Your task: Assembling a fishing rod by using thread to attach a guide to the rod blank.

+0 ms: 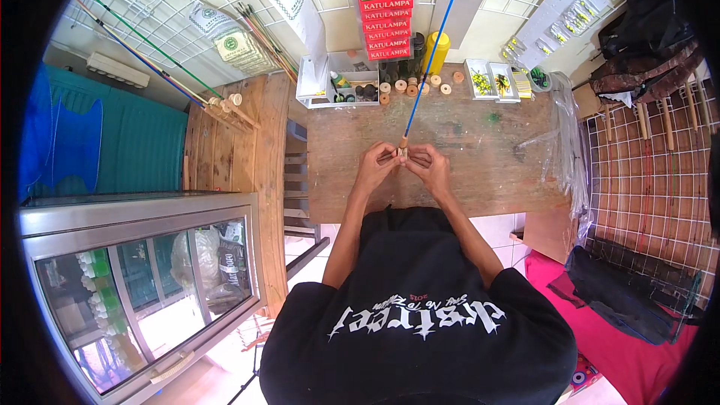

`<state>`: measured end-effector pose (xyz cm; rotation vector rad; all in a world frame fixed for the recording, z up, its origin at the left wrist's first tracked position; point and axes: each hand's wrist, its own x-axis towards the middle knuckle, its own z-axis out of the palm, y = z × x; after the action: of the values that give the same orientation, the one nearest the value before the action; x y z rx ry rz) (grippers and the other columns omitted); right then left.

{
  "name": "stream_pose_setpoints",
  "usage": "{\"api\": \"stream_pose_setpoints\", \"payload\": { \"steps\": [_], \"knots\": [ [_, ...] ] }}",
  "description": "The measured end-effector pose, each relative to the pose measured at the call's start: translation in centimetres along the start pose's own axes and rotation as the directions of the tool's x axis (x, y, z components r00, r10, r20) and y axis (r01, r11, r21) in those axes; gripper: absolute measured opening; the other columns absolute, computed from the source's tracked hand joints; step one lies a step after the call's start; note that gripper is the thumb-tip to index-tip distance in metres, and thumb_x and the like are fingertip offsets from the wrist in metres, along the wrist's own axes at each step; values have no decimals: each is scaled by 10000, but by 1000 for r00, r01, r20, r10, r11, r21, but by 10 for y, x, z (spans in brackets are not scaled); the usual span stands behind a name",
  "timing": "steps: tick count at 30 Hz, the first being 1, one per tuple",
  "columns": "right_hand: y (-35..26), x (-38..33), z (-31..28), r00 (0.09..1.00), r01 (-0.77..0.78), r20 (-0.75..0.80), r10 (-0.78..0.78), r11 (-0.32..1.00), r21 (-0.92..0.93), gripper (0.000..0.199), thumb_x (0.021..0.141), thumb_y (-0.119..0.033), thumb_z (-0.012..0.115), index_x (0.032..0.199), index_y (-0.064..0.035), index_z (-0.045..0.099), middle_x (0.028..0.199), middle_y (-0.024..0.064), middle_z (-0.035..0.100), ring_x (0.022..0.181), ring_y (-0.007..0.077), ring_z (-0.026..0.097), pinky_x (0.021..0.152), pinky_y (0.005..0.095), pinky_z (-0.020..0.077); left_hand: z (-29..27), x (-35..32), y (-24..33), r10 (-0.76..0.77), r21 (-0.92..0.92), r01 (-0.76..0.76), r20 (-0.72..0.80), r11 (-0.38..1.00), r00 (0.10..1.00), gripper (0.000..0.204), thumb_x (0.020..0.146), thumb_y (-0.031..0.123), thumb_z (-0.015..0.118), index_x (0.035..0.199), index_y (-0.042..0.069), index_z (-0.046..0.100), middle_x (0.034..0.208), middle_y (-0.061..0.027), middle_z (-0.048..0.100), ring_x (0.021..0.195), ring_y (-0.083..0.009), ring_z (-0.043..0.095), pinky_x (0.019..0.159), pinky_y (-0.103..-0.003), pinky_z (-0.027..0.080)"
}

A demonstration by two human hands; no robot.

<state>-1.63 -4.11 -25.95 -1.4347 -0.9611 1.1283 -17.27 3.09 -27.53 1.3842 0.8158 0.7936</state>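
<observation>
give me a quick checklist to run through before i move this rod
1. Both hands on the work: ok, the fingers of the left hand and right hand meet at the wooden handle.
2. Blue rod free of the yellow bottle: cannot tell, they overlap in this view.
3. Handle firmly joined to the rod: cannot tell from a still.
4. Loose wooden rounds apart from the hands: ok, they sit farther back.
5. Clear plastic off the workbench: not ok, it drapes over the right edge.
</observation>
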Motion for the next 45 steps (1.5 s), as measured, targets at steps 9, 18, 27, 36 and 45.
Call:
{"api": "stream_pose_setpoints", "payload": {
  "steps": [9,18,27,36,45],
  "knots": [
    [12,-2,11,989,93,-118,-94,996,-7,276,795,-9,722,1030,60,593,1004,146,673,925,189,661,843,311,549,5,0,13,62,88,-59,-29,994,998,183,758,27,752,828,-20,589,860,-26,556,833,-102,590,778,-246,513],
    [20,0,14,978,158,-142,-154,987,17,289,795,-77,738,1025,54,622,992,157,676,926,213,669,815,335,556,2,0,6,76,193,-72,-17,979,997,159,792,5,716,860,-14,574,914,-17,519,907,-107,576,817,-245,516],
    [9,-2,11,977,178,-98,-191,976,-125,325,780,-37,742,1071,16,606,1000,118,674,959,196,653,859,314,529,2,1,-9,107,118,-103,-32,988,994,219,757,47,754,872,-18,580,832,-34,529,804,-109,541,710,-258,518],
    [20,4,3,981,191,-11,-192,980,-61,338,758,14,740,1042,10,556,1156,123,586,1075,212,600,949,332,491,0,3,11,-80,45,76,92,996,993,200,816,57,714,917,14,547,914,-9,533,903,-111,552,783,-259,511],
    [24,20,-18,952,22,289,-104,962,272,426,746,39,745,1092,-25,506,1179,137,563,1153,211,539,1011,352,434,-7,5,12,-122,-72,137,182,988,976,235,781,0,731,945,3,564,932,-29,591,895,-129,608,782,-264,525]
  ]
}}
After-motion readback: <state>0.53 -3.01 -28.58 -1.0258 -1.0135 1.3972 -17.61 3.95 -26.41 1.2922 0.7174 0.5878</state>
